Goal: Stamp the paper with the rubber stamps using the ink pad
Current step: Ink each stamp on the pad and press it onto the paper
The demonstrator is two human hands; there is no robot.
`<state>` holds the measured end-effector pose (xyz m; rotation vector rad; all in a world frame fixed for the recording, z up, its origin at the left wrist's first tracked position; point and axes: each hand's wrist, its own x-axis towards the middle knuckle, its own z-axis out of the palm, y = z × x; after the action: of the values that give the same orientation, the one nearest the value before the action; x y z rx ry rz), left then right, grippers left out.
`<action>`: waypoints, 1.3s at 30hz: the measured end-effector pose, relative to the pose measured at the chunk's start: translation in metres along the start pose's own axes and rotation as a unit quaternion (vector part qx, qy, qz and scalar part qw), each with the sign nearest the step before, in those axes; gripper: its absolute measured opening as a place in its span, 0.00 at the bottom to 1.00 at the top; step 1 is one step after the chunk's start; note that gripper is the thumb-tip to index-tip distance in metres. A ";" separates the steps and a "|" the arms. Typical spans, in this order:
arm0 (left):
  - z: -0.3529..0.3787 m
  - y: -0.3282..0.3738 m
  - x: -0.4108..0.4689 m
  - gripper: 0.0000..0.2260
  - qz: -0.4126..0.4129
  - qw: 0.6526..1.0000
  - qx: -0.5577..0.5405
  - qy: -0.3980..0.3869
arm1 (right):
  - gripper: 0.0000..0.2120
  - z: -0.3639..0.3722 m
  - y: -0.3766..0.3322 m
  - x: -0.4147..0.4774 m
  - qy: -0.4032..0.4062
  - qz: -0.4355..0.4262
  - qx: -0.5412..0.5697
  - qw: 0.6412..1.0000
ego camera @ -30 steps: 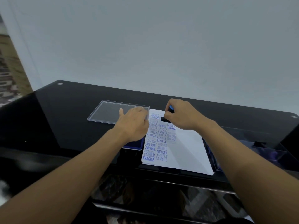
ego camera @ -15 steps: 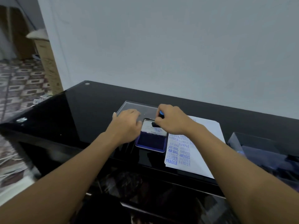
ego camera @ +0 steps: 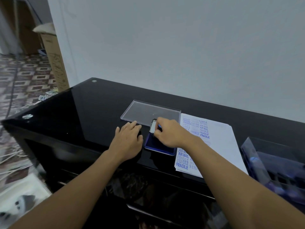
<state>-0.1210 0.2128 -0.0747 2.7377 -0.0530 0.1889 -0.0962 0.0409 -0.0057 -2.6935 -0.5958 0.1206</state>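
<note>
The blue ink pad (ego camera: 156,147) lies open on the black glass table (ego camera: 85,113), its lid standing up at the far end. My right hand (ego camera: 170,133) pinches a small rubber stamp (ego camera: 159,126) with a blue top and holds it down over the pad's far part. My left hand (ego camera: 127,139) rests flat on the table just left of the pad, fingers relaxed. To the right lies the white paper (ego camera: 219,142), covered with blue prints reading FRAGILE, AIR MAIL, SAMPLE and AMENDED.
A clear plastic lid (ego camera: 148,111) lies flat behind the pad. A dark transparent box (ego camera: 270,162) holding more stamps stands at the right edge. The table's left edge drops to a patterned floor with cables (ego camera: 14,156).
My right hand has carried the stamp from the paper left onto the ink pad. My left hand has slid off the pad to its left side. The camera has turned left.
</note>
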 end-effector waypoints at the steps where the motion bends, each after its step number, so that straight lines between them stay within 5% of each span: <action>1: 0.003 -0.001 -0.002 0.21 0.000 1.000 0.007 0.001 | 0.04 0.003 0.000 0.001 -0.002 0.000 -0.006 1.000; 22: 0.012 0.000 -0.004 0.22 -0.009 0.999 0.037 0.025 | 0.09 0.031 0.000 -0.001 0.081 0.003 -0.037 0.996; 39: 0.013 -0.001 -0.004 0.22 -0.010 0.999 0.038 0.033 | 0.11 0.033 0.002 0.009 0.063 0.001 -0.011 0.998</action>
<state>-0.1235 0.2087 -0.0871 2.8035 -0.0013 0.2820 -0.0921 0.0543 -0.0374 -2.6992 -0.5595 -0.0545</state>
